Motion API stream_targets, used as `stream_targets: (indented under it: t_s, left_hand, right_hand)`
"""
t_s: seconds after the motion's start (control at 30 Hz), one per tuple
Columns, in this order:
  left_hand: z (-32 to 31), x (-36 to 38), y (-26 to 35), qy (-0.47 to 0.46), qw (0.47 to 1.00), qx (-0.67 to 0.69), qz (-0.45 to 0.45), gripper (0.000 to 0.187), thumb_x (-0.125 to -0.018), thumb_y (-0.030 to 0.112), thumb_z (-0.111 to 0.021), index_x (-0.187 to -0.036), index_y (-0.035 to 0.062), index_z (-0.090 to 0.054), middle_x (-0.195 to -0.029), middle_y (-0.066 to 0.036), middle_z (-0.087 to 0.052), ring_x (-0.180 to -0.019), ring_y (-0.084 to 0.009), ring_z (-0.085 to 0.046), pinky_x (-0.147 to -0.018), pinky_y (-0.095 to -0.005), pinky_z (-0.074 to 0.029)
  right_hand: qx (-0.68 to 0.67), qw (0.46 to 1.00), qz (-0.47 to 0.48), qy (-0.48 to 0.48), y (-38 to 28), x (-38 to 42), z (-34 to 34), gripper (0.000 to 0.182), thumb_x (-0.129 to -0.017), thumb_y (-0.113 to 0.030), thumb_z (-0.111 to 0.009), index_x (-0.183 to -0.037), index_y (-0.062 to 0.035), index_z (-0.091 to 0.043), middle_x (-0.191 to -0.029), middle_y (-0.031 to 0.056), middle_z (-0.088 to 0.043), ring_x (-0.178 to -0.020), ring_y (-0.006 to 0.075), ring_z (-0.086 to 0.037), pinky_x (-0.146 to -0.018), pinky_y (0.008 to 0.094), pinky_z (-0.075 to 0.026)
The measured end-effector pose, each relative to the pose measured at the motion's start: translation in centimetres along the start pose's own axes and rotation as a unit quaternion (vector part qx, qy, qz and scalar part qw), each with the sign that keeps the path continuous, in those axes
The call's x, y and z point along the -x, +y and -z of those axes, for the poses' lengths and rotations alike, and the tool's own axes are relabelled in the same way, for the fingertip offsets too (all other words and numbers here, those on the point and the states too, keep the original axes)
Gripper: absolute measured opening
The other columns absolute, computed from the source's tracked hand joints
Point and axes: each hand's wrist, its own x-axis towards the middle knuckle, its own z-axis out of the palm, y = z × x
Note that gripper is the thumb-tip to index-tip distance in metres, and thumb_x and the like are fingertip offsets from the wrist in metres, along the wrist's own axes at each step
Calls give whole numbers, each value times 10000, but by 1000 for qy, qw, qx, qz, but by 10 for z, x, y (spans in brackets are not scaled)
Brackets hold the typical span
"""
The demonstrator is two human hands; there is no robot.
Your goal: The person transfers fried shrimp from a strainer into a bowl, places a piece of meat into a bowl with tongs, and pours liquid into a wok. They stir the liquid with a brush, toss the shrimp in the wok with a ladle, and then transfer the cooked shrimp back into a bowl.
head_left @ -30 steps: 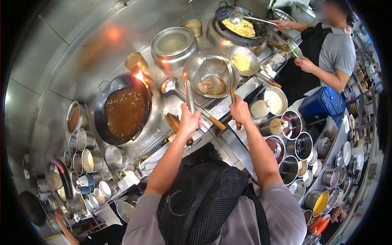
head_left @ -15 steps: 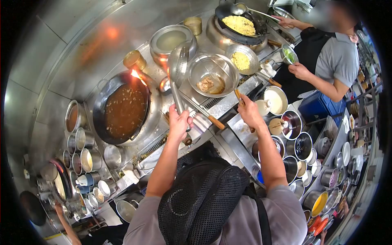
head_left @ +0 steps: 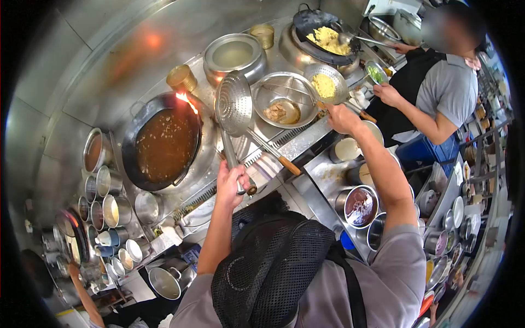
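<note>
My left hand (head_left: 230, 183) is closed round the metal handle of a perforated skimmer (head_left: 234, 104). The skimmer's round head is raised between the wok (head_left: 167, 145) of brown liquid and a steel bowl (head_left: 261, 112). A chunk of brown food (head_left: 279, 112) lies in liquid in that bowl. Across the bowl's top runs a wire-mesh strainer (head_left: 295, 85). My right hand (head_left: 344, 118) is closed on the strainer's wooden handle at the bowl's right side; the fingers are partly hidden. Another wooden-handled tool (head_left: 288, 164) sticks out over the counter edge between my hands.
A flame (head_left: 187, 102) burns at the wok's rim. A steel pot (head_left: 235, 57) stands behind the skimmer. At right, a co-worker (head_left: 437, 87) stirs yellow food in another wok (head_left: 322, 35) and holds a small bowl of greens (head_left: 377, 73). A colander (head_left: 339, 74) holds yellow food.
My left hand has moved slightly left and down, and the skimmer's face has turned toward me. My right hand has shifted right and up. The co-worker's ladle has come down into the yellow food.
</note>
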Motion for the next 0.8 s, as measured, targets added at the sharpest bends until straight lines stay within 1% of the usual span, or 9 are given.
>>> stream_targets:
  t_s: [0.27,0.37,0.43,0.5,0.53,0.6,0.7,0.77,0.8]
  left_hand:
    - [20,22,-6,10,998,56,15,370,-868,2,-530,-1201,107,-404,-814,-40,-485,-569,-90,-457,-459,-250,-391]
    - [25,30,-5,32,997,63,10,369,-875,9,-537,-1215,109,-432,-812,-37,-489,-557,-81,-445,-444,-241,-374]
    - [26,42,4,18,993,114,20,333,-895,-7,-508,-1218,77,-503,-814,-29,-478,-553,-74,-425,-430,-213,-359]
    - [37,54,12,-20,985,168,17,322,-919,11,-500,-1240,33,-496,-814,-28,-464,-549,-49,-415,-423,-204,-367]
    - [45,62,14,-46,975,217,16,327,-927,25,-502,-1254,23,-491,-815,-28,-460,-546,-44,-412,-421,-202,-376]
    - [65,82,22,-80,959,273,-2,327,-934,57,-514,-1259,24,-484,-822,-26,-454,-534,-36,-408,-416,-194,-373]
    - [87,126,35,-67,947,312,-44,346,-943,83,-518,-1280,17,-476,-832,-22,-438,-520,-24,-399,-399,-173,-362]
    - [101,153,41,-76,924,368,-64,368,-958,104,-516,-1306,-2,-457,-827,-22,-428,-519,-17,-390,-394,-156,-368]
    - [106,167,41,-54,908,404,-96,423,-982,111,-455,-1356,-69,-372,-838,-40,-410,-486,-32,-406,-350,-188,-379]
  right_hand:
    - [7,999,-12,-46,-25,-11,20,461,-758,-39,-549,-1217,0,-557,-918,293,-652,-907,439,-635,-818,496,-507]
    - [-35,997,35,-65,-21,-10,36,436,-783,-73,-543,-1208,24,-559,-947,286,-660,-934,405,-658,-823,479,-524]
    - [-112,979,-101,-136,-34,6,62,501,-792,-73,-539,-1287,1,-536,-819,224,-661,-755,309,-673,-703,412,-527]
    - [-117,993,-9,-7,-37,31,53,512,-831,-79,-518,-1338,-13,-507,-773,181,-638,-619,204,-607,-600,362,-494]
    - [-149,987,1,57,-34,38,37,498,-841,-107,-519,-1328,-3,-505,-756,191,-631,-604,311,-596,-615,392,-479]
    - [-316,942,-107,27,-68,57,39,401,-935,-147,-523,-1318,-28,-531,-683,8,-558,-529,66,-508,-437,265,-380]
    - [-506,856,-99,29,-98,69,9,329,-964,-146,-539,-1272,-34,-509,-967,73,-646,-520,75,-524,-417,213,-440]
    - [-618,784,-63,0,-127,69,-11,317,-965,-160,-551,-1255,-37,-513,-977,102,-656,-523,86,-537,-400,225,-449]
    - [-649,759,-33,-33,-145,67,-20,319,-963,-168,-560,-1250,-37,-513,-980,114,-661,-522,91,-542,-399,225,-451]
